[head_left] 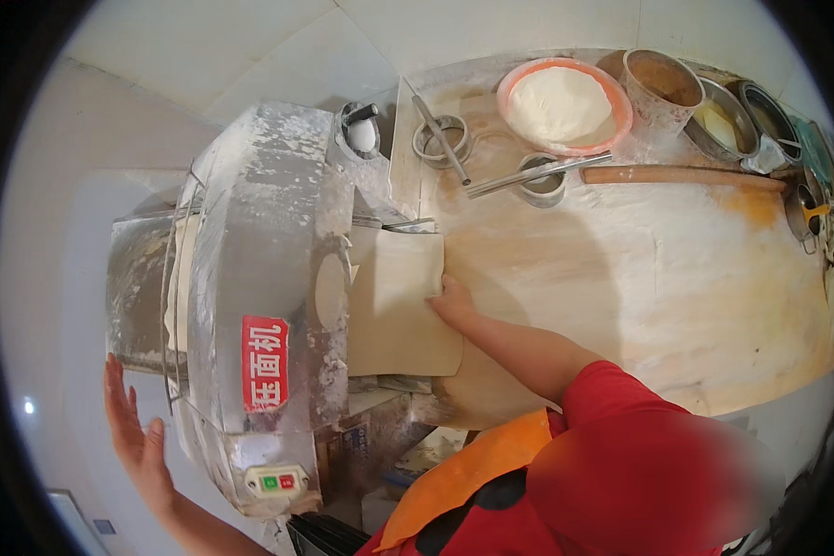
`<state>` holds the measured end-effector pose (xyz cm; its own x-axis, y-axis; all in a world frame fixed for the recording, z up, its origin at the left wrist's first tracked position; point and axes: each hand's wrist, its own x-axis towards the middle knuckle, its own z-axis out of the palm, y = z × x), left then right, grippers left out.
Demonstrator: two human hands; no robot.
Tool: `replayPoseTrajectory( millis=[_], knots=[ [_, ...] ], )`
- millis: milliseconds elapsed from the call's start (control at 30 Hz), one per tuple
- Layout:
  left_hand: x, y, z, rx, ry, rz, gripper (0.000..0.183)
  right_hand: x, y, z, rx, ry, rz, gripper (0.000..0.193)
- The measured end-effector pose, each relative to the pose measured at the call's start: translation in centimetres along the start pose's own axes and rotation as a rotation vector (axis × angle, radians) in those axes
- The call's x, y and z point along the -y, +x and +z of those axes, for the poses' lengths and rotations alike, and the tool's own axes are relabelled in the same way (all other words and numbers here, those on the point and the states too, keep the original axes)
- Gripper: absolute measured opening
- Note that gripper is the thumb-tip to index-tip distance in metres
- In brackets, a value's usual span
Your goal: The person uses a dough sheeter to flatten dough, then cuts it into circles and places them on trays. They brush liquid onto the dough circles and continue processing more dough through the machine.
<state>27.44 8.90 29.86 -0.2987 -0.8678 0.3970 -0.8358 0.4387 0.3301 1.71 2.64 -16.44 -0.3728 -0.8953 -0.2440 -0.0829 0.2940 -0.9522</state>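
Note:
A flour-dusted metal dough sheeter [269, 241] stands at the left, with a red label and a green and red button switch [276, 481] low on its front. From its right side a wide, flat dough sheet [398, 301] lies out onto the worktop. My right hand [452, 303] is closed on the right edge of this sheet. More pale dough [185, 278] shows behind a wire guard on the machine's left side. Beside the metal tray [139, 278] there, my left hand [137, 431] is raised with fingers spread, holding nothing.
The floured wooden worktop [565, 278] spreads to the right. Along its back are a pink bowl of flour [565, 139], a clear bucket [660, 88], metal bowls [725, 125] and a wooden rod [686, 176]. Metal rods [537, 176] rest across round rings near the machine.

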Motion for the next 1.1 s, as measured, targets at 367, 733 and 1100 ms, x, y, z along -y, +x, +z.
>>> replayPoseTrajectory(
  millis=[367,733,1100],
  knots=[
    [-8.0,-10.5,30.6,0.732,-0.504,-0.387,0.085,-3.9,-3.8,-9.6,0.076,-0.16,0.006,0.043],
    [-13.7,-15.2,44.4,0.523,0.057,-0.201,0.04,-4.5,-8.2,-20.0,0.231,0.765,0.306,0.032],
    [-25.1,-11.7,37.7,0.853,-1.453,-0.267,0.042,-7.6,-2.1,-17.3,-0.032,0.188,0.067,0.034]
  ],
)
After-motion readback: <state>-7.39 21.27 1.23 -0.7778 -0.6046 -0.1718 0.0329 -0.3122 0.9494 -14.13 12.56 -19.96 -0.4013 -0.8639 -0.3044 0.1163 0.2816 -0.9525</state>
